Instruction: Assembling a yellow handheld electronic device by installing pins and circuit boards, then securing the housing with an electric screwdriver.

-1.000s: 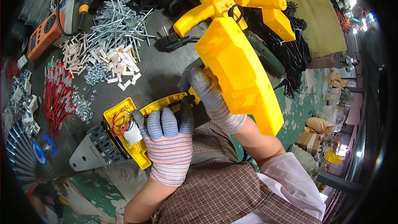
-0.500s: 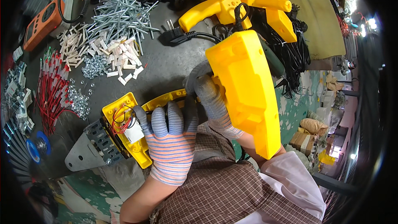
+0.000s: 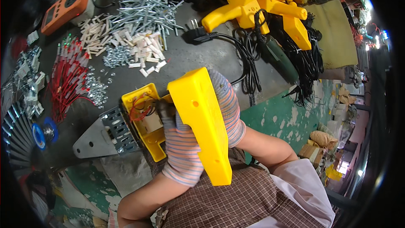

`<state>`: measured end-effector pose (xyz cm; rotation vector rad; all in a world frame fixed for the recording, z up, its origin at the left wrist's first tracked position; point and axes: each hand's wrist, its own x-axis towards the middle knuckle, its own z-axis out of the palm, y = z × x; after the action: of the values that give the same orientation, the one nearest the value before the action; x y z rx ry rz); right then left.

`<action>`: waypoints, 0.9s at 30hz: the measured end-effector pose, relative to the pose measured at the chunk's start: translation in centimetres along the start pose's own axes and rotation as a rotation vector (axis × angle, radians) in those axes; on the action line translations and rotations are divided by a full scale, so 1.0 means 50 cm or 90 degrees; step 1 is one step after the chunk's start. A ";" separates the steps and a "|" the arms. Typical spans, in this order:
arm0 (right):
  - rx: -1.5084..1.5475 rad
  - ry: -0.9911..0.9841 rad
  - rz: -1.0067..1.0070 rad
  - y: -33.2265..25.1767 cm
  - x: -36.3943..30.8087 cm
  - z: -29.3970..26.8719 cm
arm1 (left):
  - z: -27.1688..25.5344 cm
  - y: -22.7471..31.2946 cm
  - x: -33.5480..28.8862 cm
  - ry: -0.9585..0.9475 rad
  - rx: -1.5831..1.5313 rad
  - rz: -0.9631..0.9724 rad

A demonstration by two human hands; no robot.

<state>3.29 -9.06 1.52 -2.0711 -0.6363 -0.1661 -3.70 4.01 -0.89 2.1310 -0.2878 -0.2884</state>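
Observation:
A yellow plastic cover half (image 3: 202, 122) stands on edge in front of my hands, its smooth outer side showing. My right hand (image 3: 228, 101), in a striped grey-tipped glove, is closed on it from behind; the fingertips are hidden. To the left is the matching yellow housing half (image 3: 155, 154), open side up, with red and black wires (image 3: 141, 109) and a pale block inside. My left hand (image 3: 181, 150), gloved alike, is closed over its handle side, most fingers hidden by the cover. A perforated metal bracket with a pointed plate (image 3: 90, 144) extends from the housing.
Metal rods (image 3: 145, 10), white sleeve pieces (image 3: 147, 50), small nuts (image 3: 97, 88) and red-wired lamps (image 3: 67, 76) lie in piles. An orange meter (image 3: 65, 10) stands far left. Yellow housings (image 3: 249, 12), black cables (image 3: 249, 59) and a dark green tool (image 3: 278, 59) lie far right.
The cover half has moved left and down and turned from its hollow side to its outer side, now over the left hand. The view has shifted, so the bench things sit further right.

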 end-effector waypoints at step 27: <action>-0.085 -0.270 0.157 -0.045 0.096 -0.024 | -0.220 -0.045 -0.157 0.081 0.480 0.298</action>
<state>6.41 -7.29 5.60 -2.3140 -0.6241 0.3915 -7.46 16.31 3.85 2.7003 -0.9143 0.2763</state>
